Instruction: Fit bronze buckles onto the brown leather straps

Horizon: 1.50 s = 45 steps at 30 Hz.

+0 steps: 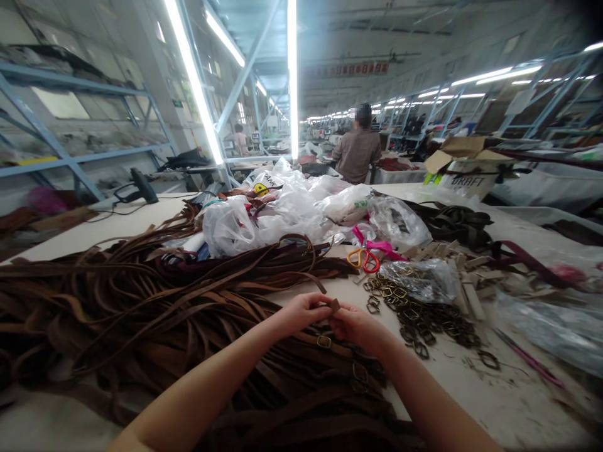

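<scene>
While the left hand (307, 311) and right hand (353, 322) meet above the bench (475, 402), a small brown piece (335, 306) sits between their fingertips.
Both hands are curled nearly closed, pinching it from either side (it is too small to read a long axis), and neither is clearly nearer. Brown straps (155, 301) spread towards nine o'clock; a pile of metal buckles (438, 320) lies towards three, nearer the right hand.
</scene>
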Tool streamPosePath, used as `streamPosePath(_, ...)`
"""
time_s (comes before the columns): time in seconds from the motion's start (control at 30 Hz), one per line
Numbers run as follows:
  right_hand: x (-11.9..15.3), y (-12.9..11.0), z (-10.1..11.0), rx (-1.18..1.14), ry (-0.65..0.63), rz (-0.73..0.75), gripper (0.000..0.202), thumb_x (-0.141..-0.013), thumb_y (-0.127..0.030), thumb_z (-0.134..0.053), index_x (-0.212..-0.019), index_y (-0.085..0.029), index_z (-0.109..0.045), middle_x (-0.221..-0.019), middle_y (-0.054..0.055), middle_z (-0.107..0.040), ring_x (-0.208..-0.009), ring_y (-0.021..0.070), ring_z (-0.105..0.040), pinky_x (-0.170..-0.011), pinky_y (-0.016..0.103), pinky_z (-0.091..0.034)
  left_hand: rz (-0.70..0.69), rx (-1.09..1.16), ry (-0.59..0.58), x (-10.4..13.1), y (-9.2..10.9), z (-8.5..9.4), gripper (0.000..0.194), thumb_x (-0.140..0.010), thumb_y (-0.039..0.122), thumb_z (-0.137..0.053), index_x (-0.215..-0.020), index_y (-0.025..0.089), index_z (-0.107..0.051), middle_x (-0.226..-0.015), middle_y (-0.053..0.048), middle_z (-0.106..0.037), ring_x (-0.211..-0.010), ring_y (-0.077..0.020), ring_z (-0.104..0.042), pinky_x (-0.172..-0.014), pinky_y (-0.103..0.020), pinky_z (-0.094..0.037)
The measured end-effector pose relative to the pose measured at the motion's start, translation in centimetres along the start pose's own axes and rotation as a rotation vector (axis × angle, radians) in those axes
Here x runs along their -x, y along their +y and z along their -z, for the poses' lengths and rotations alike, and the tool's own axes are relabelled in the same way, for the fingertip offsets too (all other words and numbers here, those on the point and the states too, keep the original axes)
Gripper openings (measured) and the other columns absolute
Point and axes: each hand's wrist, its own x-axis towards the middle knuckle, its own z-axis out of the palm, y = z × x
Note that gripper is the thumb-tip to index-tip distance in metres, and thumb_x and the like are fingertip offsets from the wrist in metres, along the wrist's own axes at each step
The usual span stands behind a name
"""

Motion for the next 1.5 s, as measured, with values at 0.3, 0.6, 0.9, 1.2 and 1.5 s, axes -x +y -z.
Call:
streamPosePath(0.3, -2.7, 1.5, 0.3, 0.157, 0.127, 0.061, 0.023, -0.068, -0.036, -0.060, -0.072, -0.017, -0.048, -0.059, -0.006, -0.050, -0.051, 0.0059, -0.042, -0.049, 0.019, -0.029, -0.074, -0.151, 0.160, -0.1, 0.3, 0.9, 0.029, -0.079, 0.039, -0.046, -0.083, 0.013, -0.058, -0.066, 0.001, -0.051, -0.060, -0.0087, -0.043, -0.058, -0.020, -0.035)
streamPosePath(0.6, -4.3, 1.9, -0.9, 0.073, 0.202, 0.090, 0.028, -0.063, -0.039, -0.064, -0.070, -0.016, -0.050, -0.066, -0.003, -0.052, -0.066, 0.0096, -0.050, -0.062, 0.022, -0.039, 0.042, -0.893, 0.431, 0.1, 0.0, 0.9, 0.008, -0.076, 0.023, -0.047, -0.078, 0.019, -0.053, -0.073, -0.001, -0.058, -0.068, -0.0148, -0.053, -0.062, -0.025, -0.038)
streamPosePath(0.9, -2.7, 2.4, -0.6, 0.260, 0.239, 0.279, 0.027, -0.072, -0.043, -0.054, -0.079, -0.017, -0.052, -0.074, -0.001, -0.057, -0.068, 0.0129, -0.054, -0.066, 0.028, -0.044, -0.043, -0.676, 0.260, 0.3, -0.4, 0.7, 0.020, -0.072, 0.030, -0.058, -0.087, 0.017, -0.054, -0.083, -0.001, -0.057, -0.075, -0.0144, -0.054, -0.066, -0.023, -0.041)
streamPosePath(1.2, -1.0, 3.5, 1.5, 0.373, 0.588, 0.326, 0.027, -0.066, -0.029, -0.054, -0.090, -0.019, -0.048, -0.070, -0.001, -0.054, -0.061, 0.0141, -0.054, -0.061, 0.029, -0.045, -0.155, -0.941, 0.251, 0.0, -1.5, -1.6, 0.023, -0.072, 0.036, -0.059, -0.090, 0.020, -0.059, -0.090, -0.003, -0.051, -0.077, -0.0155, -0.053, -0.070, -0.025, -0.044)
streamPosePath(1.5, 0.4, 1.7, 5.1, 1.123, 0.683, 0.388, 0.038, -0.081, -0.032, -0.032, -0.106, -0.013, -0.053, -0.108, 0.013, -0.057, -0.100, 0.0223, -0.052, -0.089, 0.037, -0.038, 0.139, -1.184, 0.112, 0.0, -4.9, 4.2, 0.037, -0.084, 0.044, -0.037, -0.094, 0.018, -0.062, -0.096, -0.009, -0.061, -0.092, -0.0245, -0.055, -0.080, -0.036, -0.042)
